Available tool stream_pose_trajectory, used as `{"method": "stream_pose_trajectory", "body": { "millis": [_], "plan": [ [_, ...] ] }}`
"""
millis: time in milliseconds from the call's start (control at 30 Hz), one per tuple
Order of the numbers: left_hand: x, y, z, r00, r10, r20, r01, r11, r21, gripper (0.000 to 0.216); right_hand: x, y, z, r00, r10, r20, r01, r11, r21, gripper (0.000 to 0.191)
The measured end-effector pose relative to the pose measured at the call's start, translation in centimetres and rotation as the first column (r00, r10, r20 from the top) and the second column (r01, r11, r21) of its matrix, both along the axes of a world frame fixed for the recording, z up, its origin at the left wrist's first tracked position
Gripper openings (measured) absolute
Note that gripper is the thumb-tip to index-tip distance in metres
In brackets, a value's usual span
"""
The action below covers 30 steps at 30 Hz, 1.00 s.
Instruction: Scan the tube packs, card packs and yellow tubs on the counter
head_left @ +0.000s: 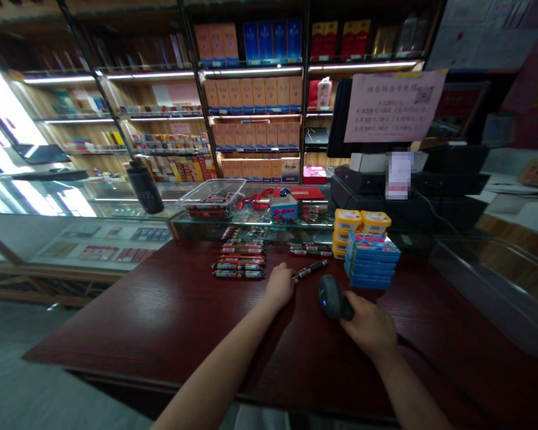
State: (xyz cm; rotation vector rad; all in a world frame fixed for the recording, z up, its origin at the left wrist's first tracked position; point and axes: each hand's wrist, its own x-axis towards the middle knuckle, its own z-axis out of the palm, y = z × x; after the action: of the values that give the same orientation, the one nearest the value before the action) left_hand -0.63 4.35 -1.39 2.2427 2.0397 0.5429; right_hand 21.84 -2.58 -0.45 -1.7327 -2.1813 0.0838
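My left hand [281, 285] is closed on one end of a dark pen [311, 269], which points up and to the right just above or on the table. In my right hand [371, 325] is a dark barcode scanner [330, 297] with a small blue light, its head turned toward the pen. My fingers wrap its handle, and a cable trails off to the lower right. Left of my left hand lies a column of wrapped pens [240, 260] side by side. A smaller group of pens [309, 248] lies behind the held one.
Blue flat boxes [371, 263] are stacked beside yellow-lidded tubs [347, 220] on the right. A clear bin [488, 292] stands further right. Behind are a glass counter, a clear tray of pens [213, 200], a small blue box [284, 209] and a monitor with a paper sign [394, 107].
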Motion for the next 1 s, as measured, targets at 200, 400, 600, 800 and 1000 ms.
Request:
{"method": "stream_pose_trajectory", "body": {
  "millis": [200,400,600,800,1000],
  "plan": [
    [-0.3,-1.6,-1.0,0.998,0.037,0.052,-0.042,0.995,0.094,0.014,-0.3,-0.5,0.5,1.0,-0.025,-0.005,0.025,1.0,-0.003,0.027],
    [-0.6,-1.5,-0.9,0.993,0.057,0.107,-0.071,0.989,0.13,0.012,-0.3,-1.1,1.5,0.992,-0.067,-0.103,0.06,0.996,-0.069,0.03],
    [-0.8,-1.3,-1.1,0.979,0.082,0.185,-0.111,0.982,0.151,0.013,-0.3,-1.1,1.3,0.839,0.041,-0.542,-0.127,0.984,-0.122,0.031],
    [-0.9,-1.1,-1.1,0.975,0.085,0.206,-0.116,0.983,0.143,0.015,-1.1,-1.5,1.4,0.714,-0.037,-0.699,-0.199,0.947,-0.253,0.038],
    [-0.9,-1.4,-0.8,0.97,0.08,0.229,-0.117,0.981,0.155,0.015,-1.0,-1.3,1.7,0.755,-0.003,-0.656,-0.167,0.966,-0.196,0.037]
  ]
}}
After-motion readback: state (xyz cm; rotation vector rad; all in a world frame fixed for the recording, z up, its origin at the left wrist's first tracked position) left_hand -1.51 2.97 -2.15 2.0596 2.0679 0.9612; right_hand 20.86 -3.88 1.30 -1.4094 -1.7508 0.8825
